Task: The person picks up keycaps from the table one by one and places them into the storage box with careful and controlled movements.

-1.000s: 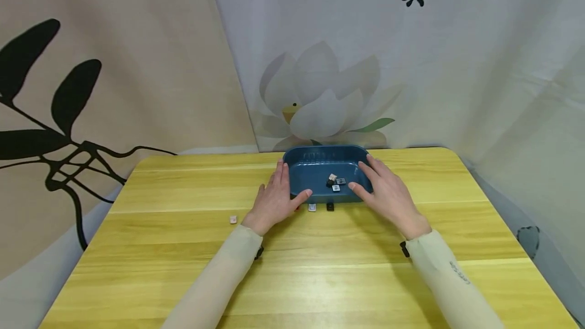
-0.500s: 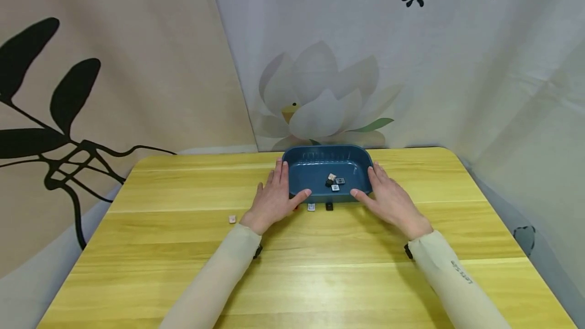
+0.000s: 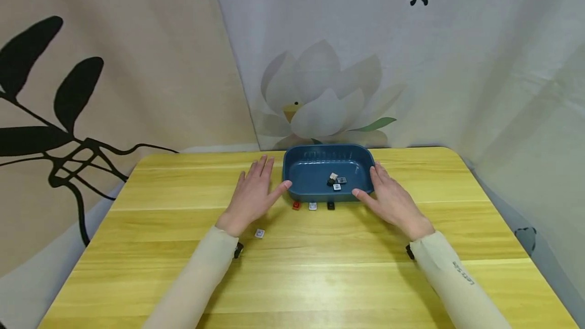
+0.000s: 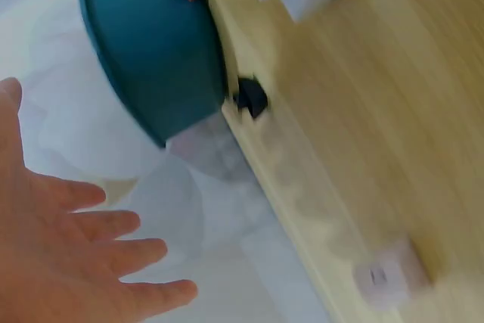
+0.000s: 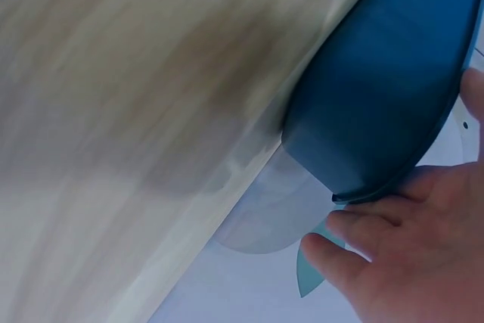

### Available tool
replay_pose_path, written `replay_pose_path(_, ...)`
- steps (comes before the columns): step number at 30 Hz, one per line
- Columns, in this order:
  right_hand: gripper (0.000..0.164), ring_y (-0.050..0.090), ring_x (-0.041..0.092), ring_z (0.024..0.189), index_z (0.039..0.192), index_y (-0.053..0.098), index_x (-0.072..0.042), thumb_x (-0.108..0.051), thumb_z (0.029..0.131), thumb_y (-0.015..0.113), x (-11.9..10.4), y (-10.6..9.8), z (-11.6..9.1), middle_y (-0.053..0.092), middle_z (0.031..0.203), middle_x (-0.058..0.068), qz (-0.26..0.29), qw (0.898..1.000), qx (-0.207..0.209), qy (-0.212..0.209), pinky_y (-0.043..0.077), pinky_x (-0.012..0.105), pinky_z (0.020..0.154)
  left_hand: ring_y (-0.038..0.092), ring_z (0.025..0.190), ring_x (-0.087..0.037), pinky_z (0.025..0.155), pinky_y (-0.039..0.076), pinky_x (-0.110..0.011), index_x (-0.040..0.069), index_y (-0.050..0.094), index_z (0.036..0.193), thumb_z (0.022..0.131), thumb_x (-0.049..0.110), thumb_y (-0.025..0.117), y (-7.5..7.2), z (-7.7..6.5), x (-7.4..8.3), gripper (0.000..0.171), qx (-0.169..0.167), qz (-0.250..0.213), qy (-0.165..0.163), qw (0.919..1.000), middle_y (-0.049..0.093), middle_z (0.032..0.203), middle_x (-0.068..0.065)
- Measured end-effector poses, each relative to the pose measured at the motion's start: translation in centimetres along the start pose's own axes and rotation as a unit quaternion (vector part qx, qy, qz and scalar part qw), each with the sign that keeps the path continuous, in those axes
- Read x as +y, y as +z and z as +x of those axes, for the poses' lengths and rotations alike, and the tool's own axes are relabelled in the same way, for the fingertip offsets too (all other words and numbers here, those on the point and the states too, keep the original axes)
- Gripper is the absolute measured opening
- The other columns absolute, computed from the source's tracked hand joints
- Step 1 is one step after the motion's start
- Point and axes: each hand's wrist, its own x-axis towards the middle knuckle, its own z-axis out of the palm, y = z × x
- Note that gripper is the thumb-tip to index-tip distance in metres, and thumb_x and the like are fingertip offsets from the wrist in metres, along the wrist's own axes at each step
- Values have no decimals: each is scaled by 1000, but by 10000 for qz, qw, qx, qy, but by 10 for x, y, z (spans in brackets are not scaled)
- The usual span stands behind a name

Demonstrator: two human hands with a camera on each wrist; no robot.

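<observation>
A blue rectangular tray (image 3: 329,166) stands near the table's back edge. Several small keycap-like pieces (image 3: 336,187) lie inside it. My left hand (image 3: 249,192) hovers left of the tray with its fingers spread, apart from the rim. Against the tray's right end rests my right hand (image 3: 393,199), fingers extended along the rim. In front of the tray sit a red piece (image 3: 296,205), a white piece (image 3: 313,206) and a black piece (image 3: 331,205). Another white piece (image 3: 259,233) lies beside my left wrist. The left wrist view shows a pinkish lettered piece (image 4: 389,274), hidden in the head view.
The wooden table (image 3: 320,278) reaches toward me under both forearms. A pale printed curtain (image 3: 448,75) with a lotus and dark leaves hangs right behind its back edge. A black piece (image 4: 251,97) lies near the tray's corner in the left wrist view.
My left hand has left the tray's rim and moved left, uncovering the red piece and a white piece and covering the pinkish one. My right hand slid slightly outward earlier, then stayed.
</observation>
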Motion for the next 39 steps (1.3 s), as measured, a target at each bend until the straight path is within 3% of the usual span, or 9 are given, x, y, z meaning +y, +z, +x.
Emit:
replay_pose_path(7, 107, 20, 49, 152, 158, 20, 14, -74, 101, 37, 1, -1, -1, 10, 168, 31, 25, 10000, -54, 9, 25, 60, 120, 20, 155, -42, 121, 16, -66, 2, 33, 161, 103, 66, 43, -19, -14, -18, 87, 301, -16, 103, 9995, 26, 168, -19)
replay_pose_path(15, 108, 19, 49, 152, 157, 20, 15, -75, 100, 36, 1, -1, 0, 10, 168, 32, 24, 10000, -43, -6, 24, 60, 120, 23, 154, -43, 121, 19, -64, 2, 37, 159, 104, 65, 45, -30, -28, -36, 84, 476, 94, 211, 9986, 29, 167, -20)
replay_pose_path(23, 106, 19, 50, 152, 157, 20, 15, -73, 101, 37, 0, -2, -1, 9, 167, 32, 34, 10000, -49, -53, 24, 60, 120, 26, 152, -45, 118, 23, -66, 5, 46, 155, 103, 67, 44, -32, -44, -57, 81, 284, 402, 339, 9982, 29, 167, -20)
replay_pose_path(28, 105, 19, 50, 152, 157, 20, 16, -72, 102, 37, 0, -1, -1, 10, 167, 33, 41, 9999, -58, -73, 25, 60, 120, 41, 144, -46, 111, 34, -69, 8, 55, 150, 100, 59, 59, -30, -54, -67, 71, 195, 759, 570, 9953, 41, 160, -23)
replay_pose_path(33, 104, 20, 50, 152, 157, 20, 15, -72, 102, 38, -1, -1, -2, 9, 167, 32, 85, 9999, -91, -44, 26, 61, 119, 57, 129, -45, 99, 49, -62, 11, 64, 143, 97, 47, 71, -25, -63, -75, 59, 76, 1004, 817, 9916, 54, 148, -24)
replay_pose_path(39, 105, 21, 51, 152, 157, 21, 15, -72, 102, 38, -1, -1, -2, 9, 168, 32, 124, 9999, -106, -28, 27, 61, 118, 66, 112, -36, 87, 58, -51, 10, 69, 137, 95, 36, 78, -21, -73, -81, 50, -188, 871, 947, 9915, 64, 133, -19)
